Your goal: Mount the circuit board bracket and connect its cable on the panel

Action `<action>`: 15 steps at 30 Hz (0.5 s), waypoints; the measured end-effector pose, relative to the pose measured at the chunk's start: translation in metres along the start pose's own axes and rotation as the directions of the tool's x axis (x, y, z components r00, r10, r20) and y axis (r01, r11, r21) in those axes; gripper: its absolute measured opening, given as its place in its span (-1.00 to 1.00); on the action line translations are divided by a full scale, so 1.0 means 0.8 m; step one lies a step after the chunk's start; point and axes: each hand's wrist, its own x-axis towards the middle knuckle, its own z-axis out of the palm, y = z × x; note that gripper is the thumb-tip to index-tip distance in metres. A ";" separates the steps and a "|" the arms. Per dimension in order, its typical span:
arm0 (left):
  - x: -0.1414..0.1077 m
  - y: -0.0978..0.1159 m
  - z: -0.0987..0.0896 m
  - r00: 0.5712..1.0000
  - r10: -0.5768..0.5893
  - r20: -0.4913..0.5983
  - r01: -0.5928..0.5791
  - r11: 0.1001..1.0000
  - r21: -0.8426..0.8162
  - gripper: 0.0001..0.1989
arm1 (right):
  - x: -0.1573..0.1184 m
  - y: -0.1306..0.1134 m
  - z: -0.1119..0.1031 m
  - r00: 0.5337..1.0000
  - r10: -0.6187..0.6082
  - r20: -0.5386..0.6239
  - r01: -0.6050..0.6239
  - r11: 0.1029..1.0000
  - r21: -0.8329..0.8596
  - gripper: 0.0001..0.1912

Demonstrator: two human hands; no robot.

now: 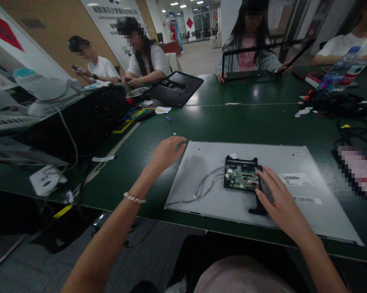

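Observation:
A large flat silver-grey display panel (198, 171) lies on the green table in front of me. On it sits a black plastic bracket (241, 162) with a green circuit board (239, 180) in it. Grey cables (205, 183) run from the board to the panel's left edge. My right hand (276, 195), fingers stretched out and apart, rests its thumb and index fingertips at the right side of the board and bracket. Over the panel's far left corner is my left hand (170, 150), open, with fingers extended and nothing visible in it.
Across the table a person holds a thin black frame (226, 65). A black monitor back cover (171, 91) lies at far left, near coloured cables (140, 112). A fan (46, 87) and black box (88, 122) stand left. Bottles (343, 69) and black cables (354, 138) are right.

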 end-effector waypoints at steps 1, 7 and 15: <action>-0.006 -0.014 -0.004 0.999 -0.042 -0.010 0.042 0.998 0.052 -0.67 | 0.000 -0.001 0.000 1.000 0.001 -0.001 -0.001 1.000 0.001 -0.45; -0.056 -0.110 -0.035 0.929 -0.361 -0.080 0.364 0.858 0.362 -0.60 | 0.002 -0.004 0.000 1.000 0.001 -0.014 -0.001 1.000 0.006 -0.45; -0.112 -0.200 -0.063 0.796 -0.585 -0.155 0.594 0.708 0.382 -0.63 | 0.003 -0.005 0.007 1.000 0.000 -0.008 0.000 1.000 -0.001 -0.46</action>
